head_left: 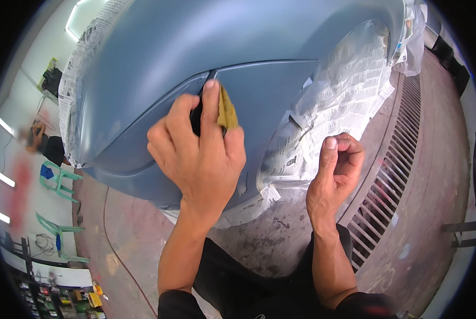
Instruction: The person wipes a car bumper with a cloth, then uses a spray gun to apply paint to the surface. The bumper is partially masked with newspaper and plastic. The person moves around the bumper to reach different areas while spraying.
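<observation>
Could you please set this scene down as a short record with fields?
Left hand: the left hand holds a yellow-brown sheet at the car body; a dark object, mostly hidden, shows between its fingers
Right hand: the right hand is raised, fingers curled, nothing visible in it
Surface: blue-grey car body with curved seams
Covering: printed newspaper along the panel's right side
Floor: concrete, with a slatted grate at right

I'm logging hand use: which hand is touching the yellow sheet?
The left hand, touching the yellow sheet; the right hand is well apart from it.
</observation>
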`<state>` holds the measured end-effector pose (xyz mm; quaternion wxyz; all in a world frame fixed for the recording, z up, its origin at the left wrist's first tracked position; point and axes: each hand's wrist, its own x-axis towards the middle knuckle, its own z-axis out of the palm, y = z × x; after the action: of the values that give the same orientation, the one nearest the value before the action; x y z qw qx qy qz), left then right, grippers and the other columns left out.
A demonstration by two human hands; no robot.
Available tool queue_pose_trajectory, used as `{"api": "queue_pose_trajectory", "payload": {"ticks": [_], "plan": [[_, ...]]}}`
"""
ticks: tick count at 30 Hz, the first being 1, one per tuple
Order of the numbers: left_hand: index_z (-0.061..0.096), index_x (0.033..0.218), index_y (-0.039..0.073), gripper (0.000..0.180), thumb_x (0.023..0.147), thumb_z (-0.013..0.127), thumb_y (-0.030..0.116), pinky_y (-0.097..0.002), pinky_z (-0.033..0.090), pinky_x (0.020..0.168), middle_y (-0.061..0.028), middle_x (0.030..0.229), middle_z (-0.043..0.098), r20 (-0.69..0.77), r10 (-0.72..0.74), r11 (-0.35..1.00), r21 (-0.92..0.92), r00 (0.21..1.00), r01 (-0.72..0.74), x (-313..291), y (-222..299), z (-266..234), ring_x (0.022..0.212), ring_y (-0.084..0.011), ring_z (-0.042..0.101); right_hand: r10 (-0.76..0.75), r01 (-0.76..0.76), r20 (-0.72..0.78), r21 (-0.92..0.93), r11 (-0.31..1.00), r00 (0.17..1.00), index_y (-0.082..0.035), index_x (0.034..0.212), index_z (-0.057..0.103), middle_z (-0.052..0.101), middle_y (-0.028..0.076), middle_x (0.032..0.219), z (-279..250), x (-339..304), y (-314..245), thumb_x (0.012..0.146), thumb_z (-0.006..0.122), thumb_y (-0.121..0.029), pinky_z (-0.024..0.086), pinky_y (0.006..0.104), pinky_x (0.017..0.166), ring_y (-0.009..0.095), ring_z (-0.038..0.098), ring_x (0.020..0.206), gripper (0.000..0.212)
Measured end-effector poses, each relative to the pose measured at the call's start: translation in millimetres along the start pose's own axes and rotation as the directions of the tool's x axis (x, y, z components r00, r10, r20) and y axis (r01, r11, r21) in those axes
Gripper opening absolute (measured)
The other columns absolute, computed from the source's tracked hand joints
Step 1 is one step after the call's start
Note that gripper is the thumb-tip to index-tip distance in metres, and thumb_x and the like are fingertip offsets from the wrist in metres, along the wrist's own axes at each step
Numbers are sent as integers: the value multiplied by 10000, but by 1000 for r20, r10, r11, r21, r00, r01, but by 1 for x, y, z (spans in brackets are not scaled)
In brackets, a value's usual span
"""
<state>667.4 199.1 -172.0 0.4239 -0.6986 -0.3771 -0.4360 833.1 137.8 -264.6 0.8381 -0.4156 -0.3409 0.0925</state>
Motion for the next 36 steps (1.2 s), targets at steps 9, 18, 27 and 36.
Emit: {"api": "queue_pose_trajectory", "payload": {"ticks": [9, 18, 27, 36], "plan": [[787, 1391, 120, 536, 857, 744, 85, -410, 427, 869, -96, 1206, 619, 126, -76, 996, -24, 989, 80, -27, -10, -38, 1050, -288, 486, -67, 67, 9, 38, 997, 998, -41, 1087, 547, 570, 38, 1027, -2, 1, -2, 1088, 706, -63, 438, 259, 785, 79, 490, 840, 160], [791, 1354, 106, 495, 865, 758, 37, -398, 396, 855, -88, 1138, 633, 19, -2, 1000, -22, 1000, 3, -4, -1, -6, 993, -276, 514, -53, 53, -1, 60, 997, 999, -39, 1084, 546, 577, 33, 1003, -6, 2, -5, 1073, 726, -58, 441, 253, 786, 76, 492, 840, 181], [807, 1292, 92, 455, 843, 756, 41, -413, 398, 869, -102, 1144, 648, -43, 48, 998, -42, 998, -50, 12, 4, 6, 990, -290, 536, -32, 34, -33, 68, 997, 999, -36, 1096, 561, 602, 41, 1018, -6, 5, -7, 1074, 733, -64, 450, 245, 781, 71, 516, 845, 175], [820, 1296, 79, 320, 1005, 689, 91, -436, 446, 1006, -121, 1208, 643, 66, -86, 995, -51, 994, 90, 9, 15, -4, 1137, -305, 543, -55, 54, 5, 83, 995, 998, -26, 1105, 563, 615, 52, 1037, -11, 4, -4, 1072, 732, -59, 456, 246, 772, 73, 527, 835, 175]]}}
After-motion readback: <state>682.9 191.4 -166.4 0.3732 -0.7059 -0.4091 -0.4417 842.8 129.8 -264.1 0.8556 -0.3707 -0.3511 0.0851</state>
